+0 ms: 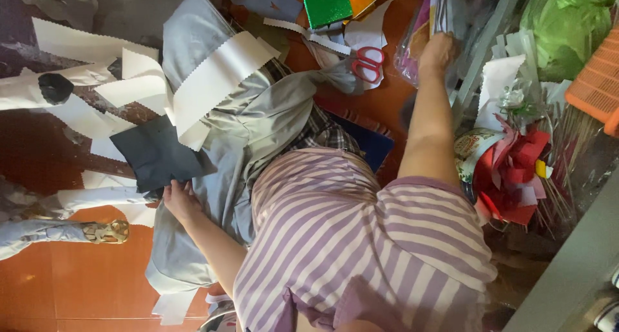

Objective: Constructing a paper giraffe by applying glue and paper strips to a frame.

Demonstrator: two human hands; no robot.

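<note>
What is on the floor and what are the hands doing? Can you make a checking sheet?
Surface: orange tiled floor, mostly covered.
Job's things: dark fabric piece and clear plastic packet.
Clutter: white zigzag-edged strips, grey cloth, red-handled scissors, green glitter sheet, red paper scraps.
Hands: left hand touches the dark fabric piece; right hand reaches into the clear plastic packet, fingers hidden.
Cables: nothing seen.
Surroundings: orange basket, green bag.

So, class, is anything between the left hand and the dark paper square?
Nothing visible: the left hand touches the dark paper square at its lower edge. A white strip overlaps only its far upper corner.
</note>
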